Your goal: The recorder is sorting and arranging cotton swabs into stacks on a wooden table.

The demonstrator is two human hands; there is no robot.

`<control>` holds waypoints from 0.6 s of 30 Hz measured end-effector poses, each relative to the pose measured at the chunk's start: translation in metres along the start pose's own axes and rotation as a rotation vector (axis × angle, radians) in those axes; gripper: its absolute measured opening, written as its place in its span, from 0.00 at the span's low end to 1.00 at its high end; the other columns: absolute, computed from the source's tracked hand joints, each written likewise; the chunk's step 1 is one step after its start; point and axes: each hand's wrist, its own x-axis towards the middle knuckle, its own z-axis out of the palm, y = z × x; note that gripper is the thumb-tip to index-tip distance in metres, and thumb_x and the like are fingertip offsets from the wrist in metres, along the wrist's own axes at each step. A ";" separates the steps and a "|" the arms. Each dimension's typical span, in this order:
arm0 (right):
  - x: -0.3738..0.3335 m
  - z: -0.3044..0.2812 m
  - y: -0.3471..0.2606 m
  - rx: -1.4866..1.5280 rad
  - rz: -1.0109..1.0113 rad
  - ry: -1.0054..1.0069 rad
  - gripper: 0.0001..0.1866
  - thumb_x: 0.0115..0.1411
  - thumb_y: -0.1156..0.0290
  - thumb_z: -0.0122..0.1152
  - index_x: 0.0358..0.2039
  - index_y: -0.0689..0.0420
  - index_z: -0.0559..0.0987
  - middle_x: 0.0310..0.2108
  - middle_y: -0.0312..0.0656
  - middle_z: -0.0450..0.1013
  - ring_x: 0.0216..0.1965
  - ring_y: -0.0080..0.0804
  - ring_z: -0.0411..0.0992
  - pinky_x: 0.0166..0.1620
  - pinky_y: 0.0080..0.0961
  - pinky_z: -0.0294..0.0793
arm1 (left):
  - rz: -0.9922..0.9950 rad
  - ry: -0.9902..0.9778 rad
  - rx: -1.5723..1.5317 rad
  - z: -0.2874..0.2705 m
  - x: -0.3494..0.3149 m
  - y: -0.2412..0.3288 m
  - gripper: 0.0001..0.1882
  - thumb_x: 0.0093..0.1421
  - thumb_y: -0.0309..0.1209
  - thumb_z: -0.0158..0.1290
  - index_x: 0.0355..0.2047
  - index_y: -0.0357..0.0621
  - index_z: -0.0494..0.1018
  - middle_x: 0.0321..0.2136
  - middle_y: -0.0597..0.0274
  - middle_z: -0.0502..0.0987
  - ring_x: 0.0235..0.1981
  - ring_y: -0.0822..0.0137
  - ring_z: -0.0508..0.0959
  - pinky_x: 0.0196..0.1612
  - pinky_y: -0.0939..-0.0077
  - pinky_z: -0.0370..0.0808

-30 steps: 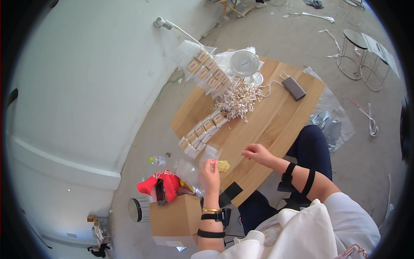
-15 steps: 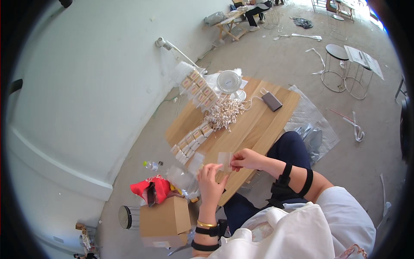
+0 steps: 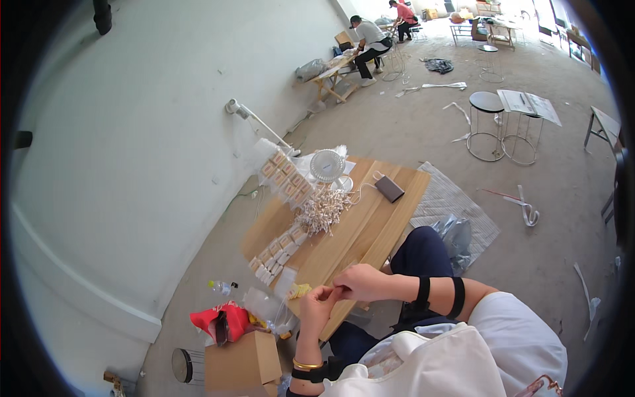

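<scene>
A low wooden desk (image 3: 370,225) sits on a concrete floor (image 3: 463,119) beside a pale wall. Near left, an open cardboard box (image 3: 241,364) shows no visible contents. Left hand (image 3: 319,306) and right hand (image 3: 357,283) meet, fingers pinching something too small to identify.
</scene>
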 end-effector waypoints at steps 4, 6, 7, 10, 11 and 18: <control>-0.004 -0.010 -0.002 0.055 0.007 -0.025 0.13 0.54 0.58 0.68 0.27 0.55 0.80 0.26 0.45 0.78 0.32 0.47 0.78 0.35 0.41 0.75 | 0.035 -0.058 0.004 -0.005 0.001 0.006 0.13 0.62 0.36 0.62 0.34 0.35 0.83 0.25 0.63 0.83 0.27 0.79 0.78 0.33 0.81 0.72; -0.006 -0.014 0.000 0.091 0.014 -0.033 0.13 0.53 0.58 0.68 0.27 0.55 0.80 0.26 0.45 0.78 0.31 0.47 0.78 0.35 0.41 0.75 | 0.063 -0.101 0.002 -0.007 0.004 0.005 0.13 0.62 0.35 0.62 0.35 0.35 0.83 0.25 0.63 0.83 0.27 0.79 0.78 0.33 0.81 0.72; -0.008 -0.016 0.001 0.119 -0.009 -0.051 0.13 0.55 0.59 0.68 0.27 0.56 0.79 0.24 0.45 0.77 0.30 0.46 0.77 0.33 0.40 0.73 | 0.065 -0.121 -0.032 -0.007 0.003 0.002 0.13 0.63 0.35 0.61 0.35 0.35 0.83 0.25 0.64 0.83 0.28 0.79 0.78 0.33 0.81 0.72; -0.012 -0.020 0.003 0.166 -0.015 -0.080 0.14 0.57 0.60 0.67 0.27 0.57 0.78 0.22 0.46 0.75 0.27 0.46 0.75 0.31 0.39 0.71 | 0.091 -0.138 -0.059 -0.002 0.005 -0.010 0.13 0.64 0.35 0.60 0.35 0.35 0.82 0.23 0.65 0.81 0.25 0.79 0.76 0.29 0.81 0.70; -0.012 -0.022 0.004 0.189 -0.011 -0.097 0.14 0.57 0.59 0.67 0.26 0.58 0.78 0.21 0.46 0.75 0.26 0.46 0.75 0.31 0.39 0.71 | 0.111 -0.123 -0.050 0.000 0.008 -0.013 0.13 0.64 0.36 0.60 0.35 0.35 0.82 0.21 0.66 0.80 0.23 0.80 0.74 0.25 0.81 0.68; -0.008 -0.009 0.019 -0.057 0.183 0.091 0.12 0.53 0.61 0.62 0.25 0.56 0.78 0.22 0.47 0.76 0.28 0.47 0.77 0.31 0.42 0.74 | 0.173 0.071 0.538 0.011 0.008 -0.013 0.17 0.52 0.39 0.67 0.32 0.37 0.80 0.25 0.58 0.80 0.26 0.61 0.79 0.30 0.65 0.73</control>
